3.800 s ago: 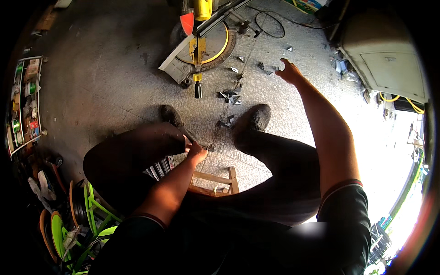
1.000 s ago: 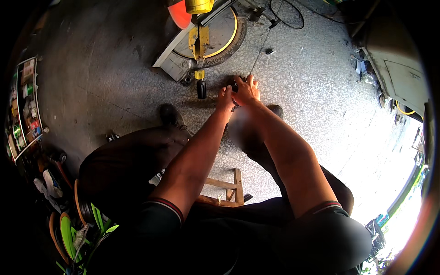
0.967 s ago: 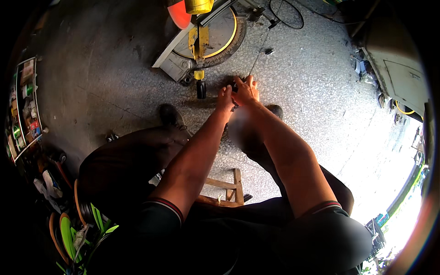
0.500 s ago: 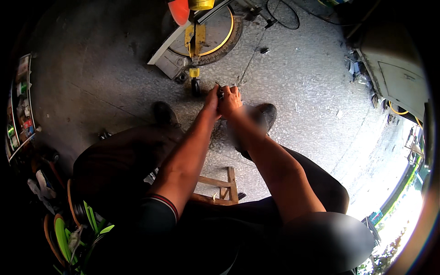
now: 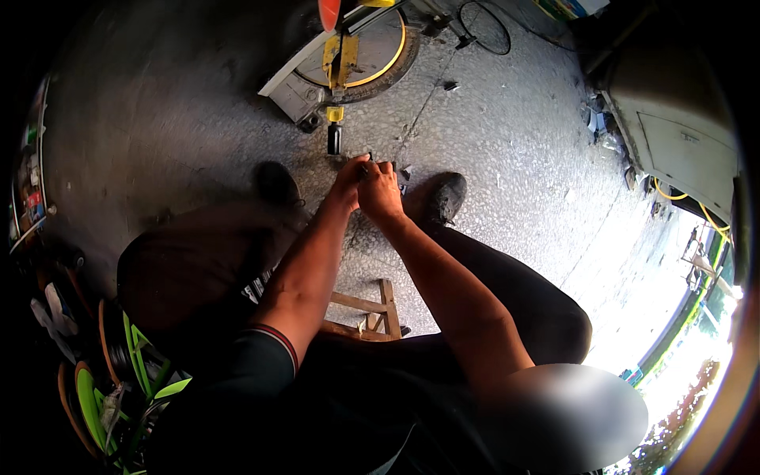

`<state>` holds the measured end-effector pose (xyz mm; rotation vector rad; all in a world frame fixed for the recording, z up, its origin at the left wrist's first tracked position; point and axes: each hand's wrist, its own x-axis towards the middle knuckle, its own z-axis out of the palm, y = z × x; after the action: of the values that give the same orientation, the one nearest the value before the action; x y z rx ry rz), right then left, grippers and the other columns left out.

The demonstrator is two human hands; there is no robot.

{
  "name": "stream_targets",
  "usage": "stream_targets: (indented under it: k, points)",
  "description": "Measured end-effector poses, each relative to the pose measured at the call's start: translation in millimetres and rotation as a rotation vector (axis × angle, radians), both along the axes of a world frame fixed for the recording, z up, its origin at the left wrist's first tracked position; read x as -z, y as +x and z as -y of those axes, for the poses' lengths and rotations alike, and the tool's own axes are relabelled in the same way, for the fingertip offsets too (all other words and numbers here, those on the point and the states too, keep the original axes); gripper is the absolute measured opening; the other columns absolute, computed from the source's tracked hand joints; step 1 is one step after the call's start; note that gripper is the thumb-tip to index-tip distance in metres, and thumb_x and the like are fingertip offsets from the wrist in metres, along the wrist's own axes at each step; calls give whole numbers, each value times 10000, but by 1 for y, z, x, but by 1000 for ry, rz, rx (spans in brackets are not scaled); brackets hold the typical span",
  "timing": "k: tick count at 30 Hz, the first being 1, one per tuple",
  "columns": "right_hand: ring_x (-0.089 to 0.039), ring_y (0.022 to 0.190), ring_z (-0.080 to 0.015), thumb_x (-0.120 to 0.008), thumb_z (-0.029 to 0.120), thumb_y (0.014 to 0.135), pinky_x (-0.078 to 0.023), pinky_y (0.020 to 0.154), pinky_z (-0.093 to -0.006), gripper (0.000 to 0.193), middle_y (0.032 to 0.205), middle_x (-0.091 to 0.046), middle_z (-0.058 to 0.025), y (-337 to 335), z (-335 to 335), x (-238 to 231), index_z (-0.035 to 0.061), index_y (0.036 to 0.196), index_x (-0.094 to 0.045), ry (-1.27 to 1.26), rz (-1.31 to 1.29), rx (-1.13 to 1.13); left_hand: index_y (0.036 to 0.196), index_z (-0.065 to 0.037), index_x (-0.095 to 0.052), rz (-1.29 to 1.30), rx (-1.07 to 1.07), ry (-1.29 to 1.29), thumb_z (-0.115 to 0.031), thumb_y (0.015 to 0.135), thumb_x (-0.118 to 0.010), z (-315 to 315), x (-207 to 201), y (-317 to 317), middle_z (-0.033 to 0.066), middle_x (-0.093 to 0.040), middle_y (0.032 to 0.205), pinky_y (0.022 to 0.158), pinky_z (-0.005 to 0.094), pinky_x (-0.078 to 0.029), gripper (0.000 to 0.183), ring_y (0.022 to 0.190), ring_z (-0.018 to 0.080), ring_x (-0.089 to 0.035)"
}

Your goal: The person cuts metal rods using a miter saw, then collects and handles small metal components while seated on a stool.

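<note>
Between my knees, low over the floor, my two hands are held together. My left hand (image 5: 348, 179) is closed, its thumb and fingers brought up against the other hand. My right hand (image 5: 381, 192) has its fingers curled inward beside it. A small dark object (image 5: 370, 157) shows at the fingertips; its kind is hidden by the hands. Just ahead stands a miter saw (image 5: 309, 103) with a round grey table, a yellow insert and a black-and-yellow handle (image 5: 335, 134) pointing toward me.
A wooden stool (image 5: 387, 305) is beneath me, between my legs. To the right stands a grey metal cabinet (image 5: 685, 146) with scraps beside it. A dark cable (image 5: 507, 36) loops on the speckled floor (image 5: 507, 150) beyond. Reels and green strips (image 5: 89, 396) lie at the lower left.
The whole view has shifted a little. My joined hands sit slightly farther from the saw's handle, and still hold together around the small dark object.
</note>
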<state>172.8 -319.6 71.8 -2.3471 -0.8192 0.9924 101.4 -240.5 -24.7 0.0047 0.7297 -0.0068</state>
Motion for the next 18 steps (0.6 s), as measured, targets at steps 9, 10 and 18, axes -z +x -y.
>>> stream_targets:
  k: [9, 10, 18]
  points:
    - [-608, 1141, -433, -552, 246, 1008, -506, 972, -514, 259, 1202, -636, -231, -13, -13, -28, 49, 1169, -601, 46, 52, 183, 945, -110, -689, 44, -193, 91, -252, 984, -629, 13, 25, -26, 60, -701, 930, 823, 370, -568, 159, 904, 191, -687]
    - [-608, 1144, -432, -554, 250, 1008, -507, 971, -515, 260, 1203, -635, -230, -16, -13, -31, 47, 1163, -603, 45, 74, 174, 953, -115, -689, 85, -224, 95, -248, 988, -625, 13, 27, -30, 59, -698, 931, 828, 372, -567, 152, 908, 188, -684]
    - [-548, 1161, -403, -634, 230, 948, -509, 976, -483, 426, 1215, -596, -172, -36, -2, -54, 66, 1340, -621, 40, 136, 99, 1216, -65, -641, -38, -201, 252, -305, 1067, -508, 8, -37, -36, 131, -710, 1097, 992, 466, -548, 313, 1066, 300, -681]
